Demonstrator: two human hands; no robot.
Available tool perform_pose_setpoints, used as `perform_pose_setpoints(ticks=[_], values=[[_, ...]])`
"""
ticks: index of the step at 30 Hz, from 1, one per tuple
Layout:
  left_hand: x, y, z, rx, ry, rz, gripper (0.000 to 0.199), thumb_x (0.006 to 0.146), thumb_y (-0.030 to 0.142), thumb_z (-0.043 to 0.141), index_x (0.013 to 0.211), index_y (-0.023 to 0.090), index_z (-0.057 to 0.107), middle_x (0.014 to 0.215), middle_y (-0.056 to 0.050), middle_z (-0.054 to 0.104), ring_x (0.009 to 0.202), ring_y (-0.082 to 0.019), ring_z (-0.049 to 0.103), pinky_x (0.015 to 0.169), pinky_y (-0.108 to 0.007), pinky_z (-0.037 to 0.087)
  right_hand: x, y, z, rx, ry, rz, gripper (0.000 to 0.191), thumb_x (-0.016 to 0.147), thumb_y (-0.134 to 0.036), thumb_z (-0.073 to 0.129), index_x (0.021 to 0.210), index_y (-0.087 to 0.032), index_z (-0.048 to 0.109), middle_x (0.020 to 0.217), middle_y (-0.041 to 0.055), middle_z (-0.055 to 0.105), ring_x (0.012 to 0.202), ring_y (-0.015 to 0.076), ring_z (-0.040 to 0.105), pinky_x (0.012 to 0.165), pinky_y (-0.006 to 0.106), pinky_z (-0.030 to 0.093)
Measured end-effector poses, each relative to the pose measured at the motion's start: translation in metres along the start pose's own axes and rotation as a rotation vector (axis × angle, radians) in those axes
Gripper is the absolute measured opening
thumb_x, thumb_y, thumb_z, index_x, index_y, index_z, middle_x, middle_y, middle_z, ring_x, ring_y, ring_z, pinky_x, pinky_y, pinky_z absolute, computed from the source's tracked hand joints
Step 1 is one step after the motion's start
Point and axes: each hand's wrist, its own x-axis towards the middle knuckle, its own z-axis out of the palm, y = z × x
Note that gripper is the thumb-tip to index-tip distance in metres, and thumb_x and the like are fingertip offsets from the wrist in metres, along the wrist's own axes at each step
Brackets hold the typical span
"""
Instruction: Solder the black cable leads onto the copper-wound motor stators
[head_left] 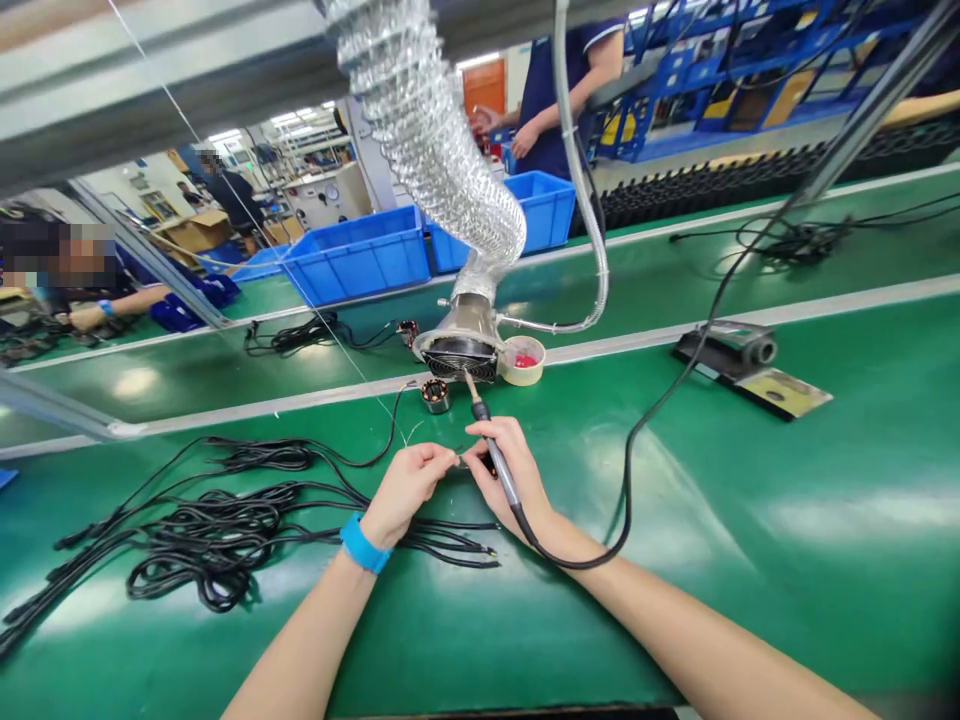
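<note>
My left hand (405, 492) pinches the end of a thin black wire between finger and thumb, just left of my right hand (508, 475). My right hand grips a pen-style soldering iron (491, 450) with a corded handle, its tip pointing forward and up. The tip touches nothing that I can see. A bundle of black cables (217, 530) lies on the green mat under and left of my left wrist. A small copper-wound motor stator (435, 396) sits ahead of my hands, with a wire running from it toward the cables.
A fume extractor nozzle (459, 350) on a foil duct (427, 130) hangs just past the hands, beside a tape roll (521, 360). A soldering stand (739, 352) sits to the right. Blue bins (356, 255) stand behind, and co-workers are at the far side and left.
</note>
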Motion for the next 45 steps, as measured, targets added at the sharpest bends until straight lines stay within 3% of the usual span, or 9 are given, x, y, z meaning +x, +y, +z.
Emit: perform_pose_setpoints(ticks=[4,9,13,17,22,28,33,39,45], values=[[0.005,-0.001,0.000,-0.107,-0.042,-0.047,0.038,0.074,0.048,0.075,0.079,0.013,0.062,0.052,0.012,0.025,0.044,-0.004,0.014,0.043,-0.023,0.008,0.000,0.004,0.000,-0.009,0.008,-0.020,0.035,0.087,-0.008,0.054,0.115,-0.027,0.053,0.108,0.0040,0.047,0.071,0.0101,0.063,0.076,0.030,0.058],[0.009,-0.003,0.009,0.000,0.118,0.004,0.037,0.070,0.049,0.075,0.073,0.014,0.061,0.047,0.011,0.033,0.042,-0.005,0.021,0.043,-0.023,0.012,0.000,0.007,0.001,-0.040,-0.006,-0.022,0.033,0.088,-0.010,0.053,0.115,-0.028,0.054,0.109,0.0044,0.046,0.067,0.0094,0.062,0.074,0.030,0.058],[0.010,-0.003,0.012,0.062,0.157,0.045,0.035,0.074,0.048,0.070,0.072,0.013,0.065,0.046,0.009,0.036,0.043,-0.006,0.025,0.046,-0.024,0.018,0.001,0.008,0.001,-0.084,-0.001,-0.061,0.032,0.088,-0.011,0.054,0.115,-0.027,0.055,0.106,0.0047,0.050,0.071,0.0117,0.063,0.074,0.030,0.058],[0.010,-0.004,0.006,0.078,0.126,0.054,0.037,0.075,0.049,0.070,0.073,0.012,0.068,0.048,0.008,0.039,0.044,-0.006,0.026,0.045,-0.024,0.017,0.004,0.008,0.001,-0.128,0.011,-0.083,0.031,0.088,-0.012,0.056,0.114,-0.028,0.054,0.100,0.0047,0.055,0.078,0.0156,0.063,0.074,0.031,0.057],[0.004,-0.004,-0.006,-0.027,-0.007,0.007,0.042,0.074,0.050,0.074,0.080,0.009,0.069,0.051,0.009,0.033,0.043,-0.004,0.021,0.043,-0.023,0.011,0.001,0.002,0.002,-0.083,0.007,-0.048,0.035,0.085,-0.007,0.054,0.114,-0.027,0.053,0.106,0.0041,0.049,0.074,0.0109,0.061,0.074,0.028,0.056],[0.008,-0.004,-0.012,-0.163,-0.040,-0.050,0.031,0.069,0.034,0.082,0.076,0.011,0.063,0.063,0.004,0.051,0.041,0.000,0.024,0.042,-0.021,0.011,-0.002,0.006,0.002,-0.018,-0.003,-0.027,0.040,0.084,-0.003,0.053,0.116,-0.025,0.053,0.106,0.0022,0.044,0.070,0.0066,0.059,0.073,0.025,0.055],[0.006,-0.003,-0.010,-0.155,-0.036,-0.062,0.033,0.073,0.037,0.080,0.068,0.011,0.059,0.060,0.006,0.045,0.041,0.001,0.021,0.042,-0.021,0.009,-0.003,0.009,0.002,0.009,-0.006,-0.042,0.040,0.084,-0.003,0.052,0.118,-0.025,0.053,0.109,0.0030,0.043,0.071,0.0063,0.059,0.074,0.026,0.054],[0.005,-0.010,-0.006,-0.069,-0.008,-0.019,0.040,0.079,0.049,0.074,0.079,0.010,0.066,0.056,0.009,0.031,0.045,-0.002,0.019,0.042,-0.021,0.010,-0.003,0.008,0.002,0.019,-0.006,-0.037,0.041,0.083,-0.002,0.053,0.118,-0.025,0.053,0.109,0.0031,0.044,0.071,0.0057,0.059,0.076,0.025,0.054],[0.003,-0.009,-0.002,-0.035,0.010,-0.010,0.046,0.081,0.054,0.069,0.084,0.008,0.068,0.055,0.010,0.027,0.045,-0.003,0.017,0.042,-0.021,0.010,-0.003,0.007,0.001,0.018,-0.005,-0.044,0.040,0.084,-0.002,0.052,0.118,-0.024,0.053,0.109,0.0033,0.044,0.071,0.0064,0.060,0.075,0.025,0.055]])
